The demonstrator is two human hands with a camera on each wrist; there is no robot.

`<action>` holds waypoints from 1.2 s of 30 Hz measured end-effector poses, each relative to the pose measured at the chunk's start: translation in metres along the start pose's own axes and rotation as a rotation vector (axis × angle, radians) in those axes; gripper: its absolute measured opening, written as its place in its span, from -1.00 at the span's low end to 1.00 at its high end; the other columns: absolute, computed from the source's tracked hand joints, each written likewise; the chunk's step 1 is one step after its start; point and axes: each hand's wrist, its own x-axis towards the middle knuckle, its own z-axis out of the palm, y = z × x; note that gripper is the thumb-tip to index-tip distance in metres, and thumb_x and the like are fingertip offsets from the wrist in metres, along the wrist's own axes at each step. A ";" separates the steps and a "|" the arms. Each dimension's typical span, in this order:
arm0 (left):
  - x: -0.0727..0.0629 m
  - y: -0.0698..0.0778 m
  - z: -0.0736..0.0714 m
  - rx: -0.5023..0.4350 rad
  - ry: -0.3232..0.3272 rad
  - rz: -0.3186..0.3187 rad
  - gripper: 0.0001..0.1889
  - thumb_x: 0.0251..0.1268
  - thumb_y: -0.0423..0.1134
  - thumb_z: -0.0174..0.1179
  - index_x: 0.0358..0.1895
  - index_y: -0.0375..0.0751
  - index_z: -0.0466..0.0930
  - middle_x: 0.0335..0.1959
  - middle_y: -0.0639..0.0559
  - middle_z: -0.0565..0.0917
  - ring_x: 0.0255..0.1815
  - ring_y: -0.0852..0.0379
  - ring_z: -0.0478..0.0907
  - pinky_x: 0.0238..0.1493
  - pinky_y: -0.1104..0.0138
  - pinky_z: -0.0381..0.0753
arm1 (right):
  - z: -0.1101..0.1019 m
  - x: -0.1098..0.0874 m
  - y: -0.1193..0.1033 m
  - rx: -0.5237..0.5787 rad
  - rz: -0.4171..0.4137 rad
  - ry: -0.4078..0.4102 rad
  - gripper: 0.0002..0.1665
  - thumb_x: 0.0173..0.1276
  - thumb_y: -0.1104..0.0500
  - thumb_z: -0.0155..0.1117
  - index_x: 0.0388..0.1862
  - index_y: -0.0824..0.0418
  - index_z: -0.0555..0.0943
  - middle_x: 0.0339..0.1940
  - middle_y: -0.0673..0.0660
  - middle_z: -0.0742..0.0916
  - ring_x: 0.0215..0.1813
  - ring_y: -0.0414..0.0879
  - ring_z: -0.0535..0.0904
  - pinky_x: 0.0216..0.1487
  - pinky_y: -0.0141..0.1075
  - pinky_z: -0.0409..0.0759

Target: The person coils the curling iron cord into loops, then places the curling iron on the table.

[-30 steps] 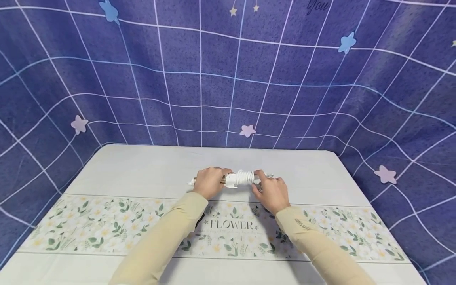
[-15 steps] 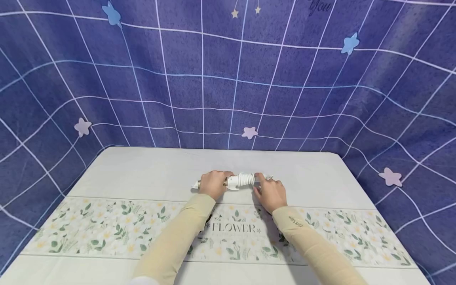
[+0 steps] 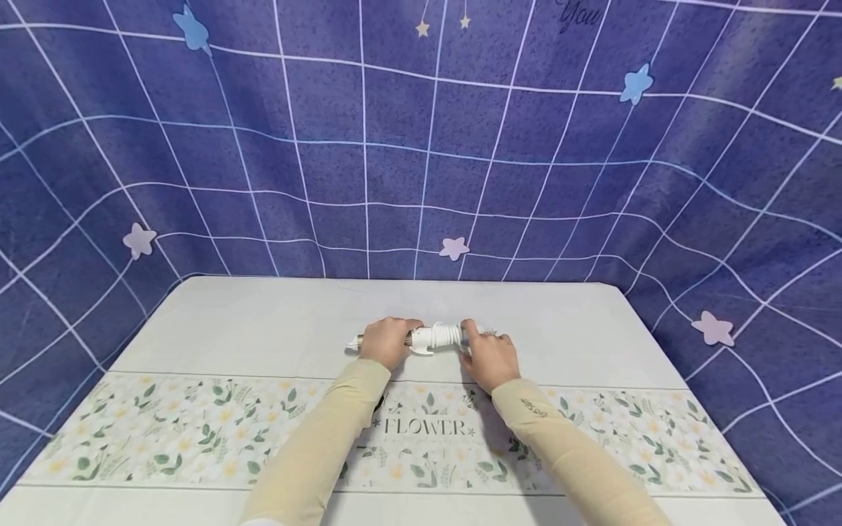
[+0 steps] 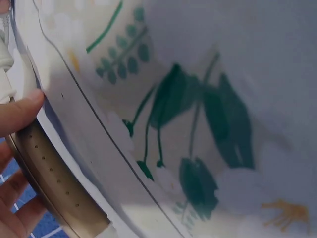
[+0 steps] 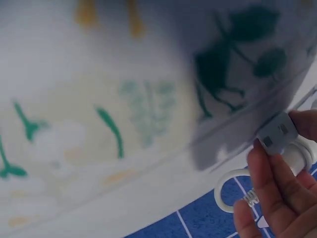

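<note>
A curling iron (image 3: 422, 340) with a white handle lies crosswise in front of me, its white cord (image 3: 447, 335) wound in coils round the handle. My left hand (image 3: 387, 343) grips its gold barrel (image 4: 59, 183), thumb on the near side and fingers beneath. The white tip (image 3: 353, 343) sticks out to the left of that hand. At the other end, my right hand (image 3: 492, 361) pinches a pale grey plug (image 5: 277, 133) between thumb and fingers. A loop of the cord (image 5: 219, 193) hangs beside those fingers in the right wrist view. The handle's right end is partly hidden by the right hand.
Beneath the hands is a table with a white cloth (image 3: 263, 321), crossed by a floral band (image 3: 197, 431) lettered FLOWER. Behind it and along both sides hangs a blue curtain (image 3: 395, 175) with a grid and stars.
The right hand has edged slightly left toward the coiled cord. The left hand keeps its grip on the barrel, and the head view has shifted a little.
</note>
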 end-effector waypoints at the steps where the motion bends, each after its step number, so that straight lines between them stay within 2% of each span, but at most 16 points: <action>1: 0.000 -0.001 0.000 -0.008 -0.011 -0.006 -0.46 -0.14 -0.44 0.58 0.01 0.08 0.79 -0.13 0.01 0.80 -0.15 -0.07 0.75 -0.20 0.03 0.72 | 0.000 0.001 0.000 0.002 -0.002 -0.005 -0.31 0.21 0.13 0.55 0.26 0.15 0.43 -0.46 0.16 0.78 -0.45 0.09 0.70 -0.06 0.03 0.64; 5: -0.001 -0.003 -0.001 -0.042 -0.046 -0.034 -0.46 -0.10 -0.41 0.58 0.05 0.08 0.77 -0.09 -0.02 0.80 -0.11 -0.09 0.74 -0.13 0.02 0.71 | -0.001 0.005 0.000 0.006 -0.012 -0.021 -0.31 0.20 0.16 0.54 0.25 0.15 0.41 -0.47 0.17 0.77 -0.45 0.11 0.70 -0.09 0.01 0.64; 7: -0.001 -0.004 0.001 -0.042 -0.039 -0.038 -0.46 -0.09 -0.40 0.58 0.06 0.09 0.77 -0.10 -0.02 0.80 -0.13 -0.09 0.74 -0.16 0.02 0.71 | -0.001 0.007 0.000 0.008 -0.019 -0.028 -0.32 0.20 0.17 0.54 0.23 0.15 0.40 -0.47 0.18 0.78 -0.46 0.12 0.70 -0.10 0.01 0.64; 10: -0.003 -0.005 0.005 -0.030 0.004 -0.025 -0.46 -0.11 -0.38 0.59 0.05 0.11 0.77 -0.11 0.01 0.80 -0.17 -0.07 0.75 -0.22 0.03 0.72 | -0.002 0.007 0.000 0.012 -0.029 -0.024 -0.34 0.21 0.17 0.53 0.21 0.16 0.39 -0.51 0.17 0.76 -0.50 0.11 0.68 -0.12 0.01 0.64; 14: -0.006 -0.005 0.010 -0.002 0.081 0.014 -0.47 -0.13 -0.35 0.62 0.03 0.12 0.78 -0.15 0.03 0.80 -0.22 -0.03 0.75 -0.29 0.06 0.72 | -0.004 0.007 0.002 0.024 -0.033 0.013 -0.35 0.22 0.19 0.53 0.19 0.16 0.38 -0.68 0.12 0.67 -0.62 0.08 0.61 -0.08 0.04 0.65; 17: -0.008 -0.005 0.011 0.019 0.102 0.034 -0.47 -0.13 -0.28 0.63 0.04 0.11 0.77 -0.19 0.04 0.80 -0.23 -0.01 0.75 -0.30 0.07 0.72 | -0.001 0.007 0.004 0.044 -0.015 0.019 -0.23 0.24 0.17 0.53 0.34 0.17 0.34 -0.74 0.08 0.61 -0.66 0.04 0.57 -0.01 0.06 0.63; 20: -0.010 -0.007 0.010 0.038 0.080 0.048 -0.45 -0.13 -0.18 0.62 0.08 0.12 0.74 -0.21 0.06 0.79 -0.23 0.01 0.74 -0.28 0.08 0.72 | 0.001 0.008 0.006 0.052 0.022 -0.012 -0.09 0.27 0.12 0.49 0.52 0.17 0.27 -0.77 0.04 0.58 -0.66 -0.01 0.54 0.04 0.05 0.62; 23: -0.013 -0.008 0.008 0.051 0.053 0.069 -0.43 -0.11 -0.10 0.59 0.12 0.10 0.72 -0.22 0.06 0.78 -0.22 0.01 0.73 -0.24 0.08 0.72 | -0.001 0.009 0.007 0.055 0.056 -0.056 -0.11 0.33 0.06 0.44 0.55 0.24 0.31 -0.76 0.05 0.58 -0.64 -0.03 0.52 -0.03 0.02 0.64; 25: -0.014 -0.008 0.007 0.051 0.046 0.085 -0.44 -0.07 -0.12 0.59 0.13 0.06 0.72 -0.21 0.04 0.78 -0.21 0.00 0.73 -0.23 0.07 0.72 | -0.007 0.011 0.008 0.064 0.066 -0.092 -0.20 0.36 0.00 0.40 0.50 0.24 0.40 -0.65 0.13 0.67 -0.57 0.00 0.55 -0.11 0.01 0.66; 27: -0.014 -0.008 0.005 0.046 0.039 0.101 -0.46 0.01 -0.17 0.58 0.15 0.03 0.71 -0.20 0.02 0.77 -0.21 -0.01 0.73 -0.21 0.07 0.72 | -0.014 0.014 0.009 0.088 0.083 -0.141 -0.26 0.39 -0.05 0.37 0.46 0.20 0.46 -0.46 0.23 0.76 -0.47 0.06 0.62 -0.16 0.01 0.67; 30: -0.014 -0.008 0.003 0.031 0.028 0.121 -0.51 0.10 -0.29 0.51 0.17 -0.01 0.71 -0.20 0.00 0.77 -0.22 -0.01 0.73 -0.21 0.08 0.72 | -0.026 0.019 0.013 0.130 0.106 -0.216 -0.32 0.39 -0.09 0.36 0.42 0.11 0.52 -0.18 0.30 0.79 -0.33 0.11 0.68 -0.20 0.02 0.67; 33: -0.014 -0.009 0.001 0.027 0.010 0.131 -0.50 0.12 -0.35 0.47 0.19 0.00 0.70 -0.18 0.00 0.77 -0.21 -0.01 0.73 -0.18 0.09 0.72 | -0.033 0.022 0.018 0.157 0.113 -0.253 -0.37 0.37 -0.08 0.38 0.38 0.04 0.57 -0.15 0.28 0.80 -0.34 0.07 0.67 -0.30 -0.01 0.66; 36: -0.014 -0.010 -0.002 0.024 -0.010 0.136 -0.48 0.13 -0.34 0.48 0.21 0.02 0.69 -0.13 -0.02 0.77 -0.15 -0.04 0.73 -0.11 0.08 0.72 | -0.035 0.022 0.022 0.164 0.082 -0.220 -0.43 0.33 -0.03 0.44 0.31 0.02 0.63 -0.23 0.25 0.79 -0.44 0.00 0.61 -0.41 -0.08 0.63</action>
